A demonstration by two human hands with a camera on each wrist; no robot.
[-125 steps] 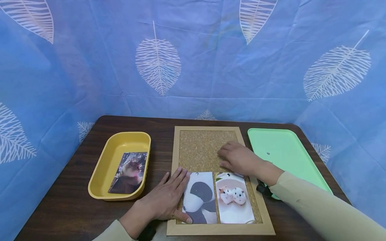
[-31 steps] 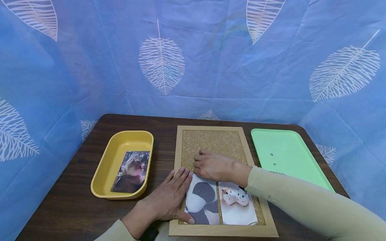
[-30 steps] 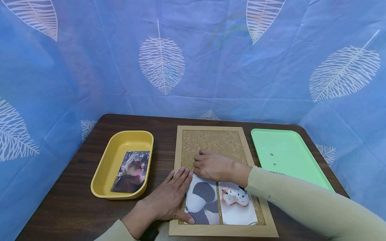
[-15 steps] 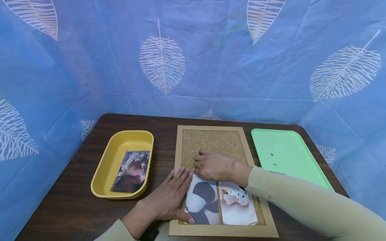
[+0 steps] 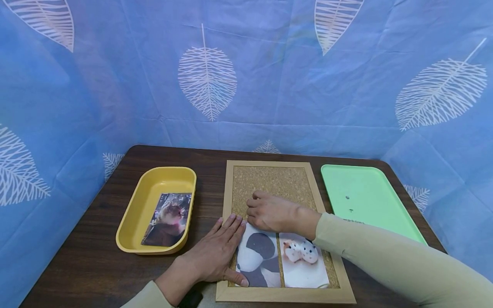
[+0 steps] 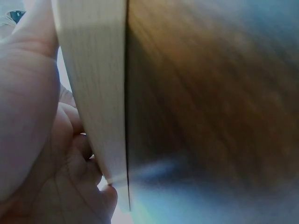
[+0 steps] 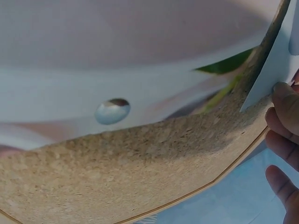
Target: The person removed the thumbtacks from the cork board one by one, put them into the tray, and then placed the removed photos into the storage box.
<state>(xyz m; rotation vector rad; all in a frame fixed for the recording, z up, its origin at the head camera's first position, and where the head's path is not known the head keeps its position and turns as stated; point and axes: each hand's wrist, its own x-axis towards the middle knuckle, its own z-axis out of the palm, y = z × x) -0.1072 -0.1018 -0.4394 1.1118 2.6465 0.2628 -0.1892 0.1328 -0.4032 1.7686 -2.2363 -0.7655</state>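
two hands [image 5: 215,255] [image 5: 275,212]; one corkboard [image 5: 275,177] bearing two photos [image 5: 256,263] [image 5: 304,267].

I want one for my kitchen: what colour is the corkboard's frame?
The frame is pale tan, like light wood; it shows best in the head view.

No legible text, number or sign — in any view.

Three photos [image 5: 166,224]: one in the one yellow tray [image 5: 129,229] at left, two on the one corkboard [image 5: 269,177]. One green tray [image 5: 369,186] at right, with at least two tack-like pieces [image 5: 347,197]. One silver pin [image 7: 112,111] on the right photo. Two hands [image 5: 215,252], one counter [image 5: 84,261].
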